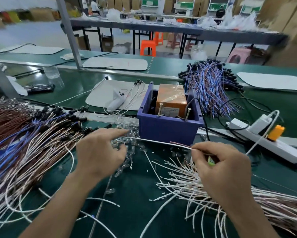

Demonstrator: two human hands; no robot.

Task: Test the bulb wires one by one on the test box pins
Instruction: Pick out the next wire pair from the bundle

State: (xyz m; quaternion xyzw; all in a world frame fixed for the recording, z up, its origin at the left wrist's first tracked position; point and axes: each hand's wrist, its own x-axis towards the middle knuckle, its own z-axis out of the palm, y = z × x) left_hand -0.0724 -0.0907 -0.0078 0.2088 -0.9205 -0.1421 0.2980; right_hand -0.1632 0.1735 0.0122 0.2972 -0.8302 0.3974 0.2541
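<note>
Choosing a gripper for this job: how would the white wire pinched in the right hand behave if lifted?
Probably springy, not limp: the white wire, pinched by the right hand, spans to the bulb pile in a shallow arc. Likely very light, being thin. Loose wires hold curves, so it may tangle.

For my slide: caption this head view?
Right hand pinches a white wire, left hand beside the bulbs, before the test box.
</note>
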